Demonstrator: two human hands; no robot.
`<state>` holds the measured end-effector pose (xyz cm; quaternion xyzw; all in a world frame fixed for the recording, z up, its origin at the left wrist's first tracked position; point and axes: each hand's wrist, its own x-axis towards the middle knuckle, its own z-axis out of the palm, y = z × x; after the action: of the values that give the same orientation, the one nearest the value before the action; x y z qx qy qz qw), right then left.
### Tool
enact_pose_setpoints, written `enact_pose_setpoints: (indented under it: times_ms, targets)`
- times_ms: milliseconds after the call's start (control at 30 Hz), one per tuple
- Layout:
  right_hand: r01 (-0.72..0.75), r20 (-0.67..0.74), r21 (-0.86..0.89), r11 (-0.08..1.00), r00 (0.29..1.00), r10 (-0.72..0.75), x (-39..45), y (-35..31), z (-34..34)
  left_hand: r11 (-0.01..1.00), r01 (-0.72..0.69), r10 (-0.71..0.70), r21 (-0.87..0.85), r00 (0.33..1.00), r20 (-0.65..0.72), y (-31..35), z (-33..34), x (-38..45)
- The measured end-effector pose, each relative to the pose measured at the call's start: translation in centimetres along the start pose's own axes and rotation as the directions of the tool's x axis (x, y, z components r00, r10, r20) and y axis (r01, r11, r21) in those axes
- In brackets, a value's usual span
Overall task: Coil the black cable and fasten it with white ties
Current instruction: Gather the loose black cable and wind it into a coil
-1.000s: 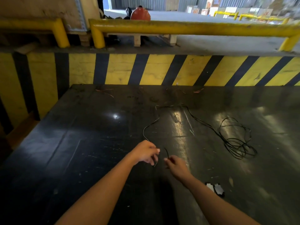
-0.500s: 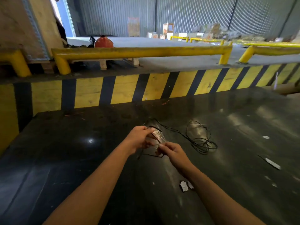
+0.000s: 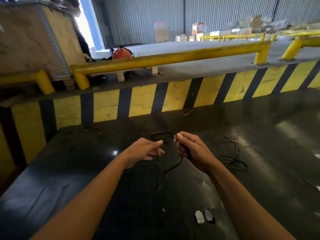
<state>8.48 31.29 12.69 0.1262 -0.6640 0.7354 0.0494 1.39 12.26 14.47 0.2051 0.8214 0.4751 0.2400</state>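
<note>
We see the right hand (image 3: 194,149) pinching the black cable (image 3: 170,168) (left hand (image 3: 143,151) fingers loosely open) above the tabletop (image 3: 69,170).

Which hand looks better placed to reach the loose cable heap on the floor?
The right hand, probably: the heap lies just beyond it, and it already pinches the cable.
</note>
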Motion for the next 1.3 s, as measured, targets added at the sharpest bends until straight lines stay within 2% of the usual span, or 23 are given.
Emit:
enact_pose_setpoints:
  times_ms: [100,167,200,300,333,367,433,533,567,633,667,700,733,800,867,900,933,967,1033,1133,1167,1233,1300]
  targets:
    - [0.006,-0.011,0.042,0.999,1.0,-0.005,0.7,0.2,-1.1,0.983,-0.058,0.05,-0.177,0.998,-0.048,0.9,-0.2,-0.2]
    - [0.001,0.04,0.109,0.994,0.999,-0.005,1.1,0.2,-1.3,0.986,-0.121,0.106,-0.112,0.985,-0.137,1.3,-0.8,0.3]
    - [-0.001,0.073,0.137,0.991,0.997,-0.009,1.3,0.1,-1.2,0.987,-0.129,0.116,-0.094,0.984,-0.135,1.5,-1.1,0.5]
    - [0.0,0.143,0.2,0.98,0.989,-0.029,1.7,-0.1,-0.8,0.994,-0.064,0.074,-0.09,0.992,0.106,1.7,-1.0,1.0]
    - [0.0,0.146,0.218,0.976,0.989,-0.033,1.9,-0.1,-1.0,0.998,-0.052,0.056,-0.028,0.984,0.172,1.9,-0.7,1.0]
    - [-0.001,0.141,0.231,0.973,0.989,-0.032,2.1,-0.1,-1.3,0.998,-0.051,0.043,0.036,0.983,0.181,2.0,-0.4,1.1]
    - [-0.011,0.11,0.237,0.972,0.994,-0.016,2.5,-0.1,-2.3,0.998,-0.057,0.053,0.034,0.994,0.099,2.4,0.1,1.2]
    - [-0.027,0.024,0.195,0.98,0.999,0.023,2.6,0.3,-3.6,0.986,-0.001,0.0,-0.166,1.0,-0.005,3.2,-0.3,1.4]
    - [-0.034,-0.011,0.185,0.982,0.999,0.037,2.6,0.5,-3.9,0.988,0.004,-0.008,-0.154,1.0,-0.027,3.4,-0.5,1.5]
    - [-0.05,-0.083,0.18,0.982,0.994,0.066,2.7,1.1,-4.2,1.0,0.001,-0.002,-0.015,0.999,-0.051,4.2,-0.6,1.4]
    - [-0.059,-0.117,0.174,0.983,0.99,0.08,2.8,1.5,-4.4,1.0,-0.012,0.012,0.009,1.0,-0.026,4.6,-0.5,1.2]
    - [-0.07,-0.146,0.157,0.985,0.985,0.094,3.0,1.8,-4.5,0.999,-0.02,0.021,-0.047,1.0,0.023,5.0,-0.3,1.0]
    - [-0.083,-0.172,0.126,0.989,0.98,0.104,3.1,2.2,-4.5,0.984,-0.021,0.037,-0.176,0.995,0.087,5.3,-0.2,0.8]
    - [-0.108,-0.213,0.004,0.994,0.971,0.106,3.1,3.1,-3.8,0.86,-0.045,0.142,-0.508,0.978,0.155,6.5,0.3,0.3]
    - [-0.13,-0.209,-0.202,0.971,0.974,0.087,2.7,4.2,-1.9,0.669,-0.13,0.234,-0.731,0.971,0.041,7.5,0.7,0.6]
    - [-0.122,-0.153,-0.288,0.95,0.985,0.08,2.3,5.0,-0.6,0.602,-0.185,0.236,-0.777,0.971,-0.049,7.8,0.8,1.1]
    - [-0.113,-0.055,-0.347,0.931,0.993,0.1,1.6,5.6,0.7,0.583,-0.245,0.214,-0.774,0.966,-0.145,8.0,0.8,1.7]
    - [-0.121,0.053,-0.383,0.916,0.987,0.153,0.8,5.9,2.0,0.614,-0.295,0.189,-0.732,0.955,-0.227,8.0,0.7,2.2]
    - [-0.116,0.228,-0.471,0.874,0.942,0.248,-0.4,5.6,3.2,0.749,-0.316,0.169,-0.582,0.941,-0.294,7.2,0.1,2.7]
    - [0.038,0.302,-0.638,0.769,0.931,0.204,-0.2,3.5,1.6,0.97,-0.194,0.151,-0.149,0.954,-0.258,5.2,-1.4,2.5]
    - [0.082,0.295,-0.674,0.734,0.941,0.166,0.3,2.4,0.5,0.99,-0.134,0.138,0.03,0.966,-0.22,4.4,-2.0,2.4]
    - [0.1,0.235,-0.71,0.697,0.967,0.101,1.6,0.2,-1.9,0.954,-0.02,0.051,0.301,0.994,-0.095,2.6,-3.2,2.2]
    - [0.089,0.156,-0.735,0.672,0.987,0.04,3.1,-2.1,-3.9,0.939,0.112,-0.131,0.324,0.991,0.038,1.9,-3.3,1.4]
